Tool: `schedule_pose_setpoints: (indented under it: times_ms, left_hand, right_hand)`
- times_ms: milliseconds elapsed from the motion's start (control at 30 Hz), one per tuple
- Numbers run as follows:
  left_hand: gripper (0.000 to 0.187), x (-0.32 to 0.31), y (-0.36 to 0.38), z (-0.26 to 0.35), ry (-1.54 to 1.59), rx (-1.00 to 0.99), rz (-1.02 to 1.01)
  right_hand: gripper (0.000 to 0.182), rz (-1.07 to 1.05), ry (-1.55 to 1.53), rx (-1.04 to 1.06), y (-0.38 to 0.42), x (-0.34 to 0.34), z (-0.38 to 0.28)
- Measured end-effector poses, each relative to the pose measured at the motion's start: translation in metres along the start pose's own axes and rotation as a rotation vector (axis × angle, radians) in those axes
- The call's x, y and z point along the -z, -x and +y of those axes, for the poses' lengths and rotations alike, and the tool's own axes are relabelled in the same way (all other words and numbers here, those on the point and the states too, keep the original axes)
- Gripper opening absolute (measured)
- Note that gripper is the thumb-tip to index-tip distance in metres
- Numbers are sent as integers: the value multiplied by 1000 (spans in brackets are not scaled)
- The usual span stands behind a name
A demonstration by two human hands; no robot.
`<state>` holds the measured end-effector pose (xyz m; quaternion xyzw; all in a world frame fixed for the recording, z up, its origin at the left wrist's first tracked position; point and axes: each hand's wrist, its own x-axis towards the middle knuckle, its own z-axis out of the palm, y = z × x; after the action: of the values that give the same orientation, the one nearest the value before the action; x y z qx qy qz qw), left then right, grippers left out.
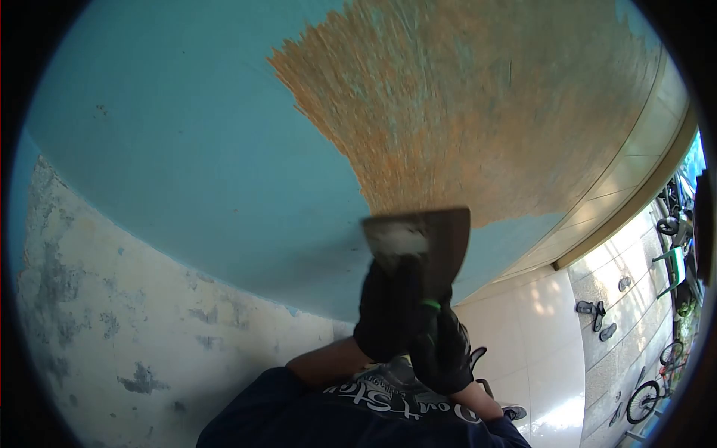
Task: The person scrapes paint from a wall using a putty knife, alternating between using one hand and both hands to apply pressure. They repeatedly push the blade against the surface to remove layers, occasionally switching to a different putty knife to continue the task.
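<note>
A wide flat scraper has its blade edge at the lower border of a rough orange-brown patch in the blue painted wall. Whitish material lies on the left part of the blade. My left hand, in a black glove, is closed at the base of the blade. Just below and to the right, my right hand, also gloved in black, is wrapped round the scraper's handle, which shows a bit of green. Both hands are in front of my chest.
A pale, patchy wall meets the blue one at the lower left. Glossy light floor tiles lie at the lower right. Beyond them are sandals, a green chair and a bicycle.
</note>
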<state>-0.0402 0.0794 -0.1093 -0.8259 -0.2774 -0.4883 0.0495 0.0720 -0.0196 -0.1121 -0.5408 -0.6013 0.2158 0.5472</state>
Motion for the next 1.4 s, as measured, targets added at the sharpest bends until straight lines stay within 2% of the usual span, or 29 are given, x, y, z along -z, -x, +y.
schedule_pose_setpoints:
  times_ms: [33,67,133,167,233,267,333,367,433,467,533,567,633,667,733,767,833,867,933,967,1033,1067,1100,1167,1200,1267,1300,1367,1400]
  left_hand:
    - [78,-1,2,4,72,21,-127]
    - [78,-8,7,8,79,23,-115]
    - [78,-28,13,12,665,528,-255]
    - [78,-29,16,13,667,537,-257]
    - [77,-28,21,17,305,151,-204]
    - [77,-30,20,18,303,147,-201]
    - [78,-31,16,21,707,564,-344]
    - [78,-30,10,24,707,562,-348]
    - [63,-27,-2,31,979,918,-281]
    - [63,-28,0,33,982,923,-285]
    - [43,-29,1,35,821,736,-229]
    - [43,-29,-3,36,824,738,-231]
    - [39,-25,-14,41,962,1062,-240]
    - [39,-28,-11,39,965,1065,-240]
    - [45,-32,0,36,770,689,-208]
    - [45,-31,1,35,769,694,-207]
    - [60,-30,-2,32,812,787,-323]
    - [60,-33,-1,27,812,790,-313]
    - [74,-36,6,11,63,18,-44]
    - [74,-25,-6,7,61,15,-63]
    - [58,6,-42,11,-97,-26,194]
    - [56,12,-46,16,45,7,144]
    - [56,13,-46,20,44,-5,164]
    - [55,12,-33,31,881,842,-377]
    - [55,10,-23,29,888,831,-360]
    - [52,10,-1,20,683,563,-634]
    - [52,14,4,19,690,566,-637]
    - [51,17,4,17,1019,689,-737]
    - [51,13,11,16,1027,688,-730]
  right_hand:
    - [61,21,28,28,7,2,5]
    - [61,18,41,33,15,4,11]
    - [61,58,53,9,25,6,23]
    - [61,53,54,2,27,10,24]
    - [64,-41,22,-112,28,18,21]
    - [64,-39,20,-107,29,19,22]
    - [61,-28,-81,-260,32,18,23]
    - [61,-25,-83,-261,32,19,23]
    - [57,-26,-47,-245,32,22,24]
    - [57,-26,-45,-252,33,23,23]
    - [53,-64,26,-222,32,26,21]
    - [53,-64,29,-225,32,27,21]
    - [52,-42,32,-183,31,28,19]
    - [52,-43,35,-186,30,29,18]
    - [51,-44,86,-149,29,30,16]
    - [51,-48,86,-151,30,28,17]
    - [52,-17,-4,-286,28,23,18]
    - [52,-26,0,-281,20,23,17]
    - [56,31,134,28,0,21,12]
    - [56,37,122,14,-13,20,0]
    - [51,36,44,175,-34,26,-31]
    - [52,60,118,244,-24,28,-19]
    - [52,65,126,265,-14,35,-8]
    - [54,-325,-184,-50,7,55,17]
    - [54,-329,-170,-36,17,62,36]
    - [58,-134,-529,-272,36,68,61]
    - [56,54,-579,-272,41,69,60]
    - [62,53,-412,-246,19,80,44]
    - [62,49,-404,-244,6,72,37]
